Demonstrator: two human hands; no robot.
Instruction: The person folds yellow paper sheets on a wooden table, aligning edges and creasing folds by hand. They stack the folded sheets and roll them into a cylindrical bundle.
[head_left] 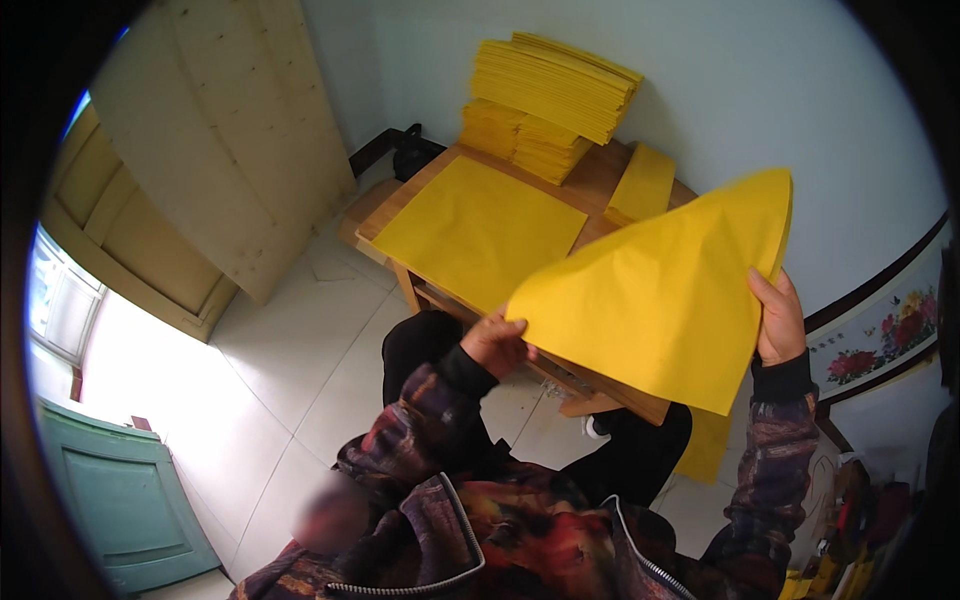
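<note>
Between my hands, a large yellow sheet (650, 300) is held up, tilted and bowed, above the near right part of the wooden table. My left hand (498, 342) pinches its lower left corner, thumb on top. At the sheet's right edge my right hand (778, 318) grips with the thumb on the near face; its other fingers are behind. Another yellow sheet (480, 230) lies flat on the table to the left, partly covered by the raised one. I cannot tell whether the held piece is paper or thin cloth, or a single layer.
Tall stacks of folded yellow pieces (550, 90) stand at the table's back, against the wall. A narrow yellow strip (643, 182) lies beside them. The wooden table (600, 190) is close to my knees. A large board (220, 130) leans at left; a green panel (130, 500) stands lower left.
</note>
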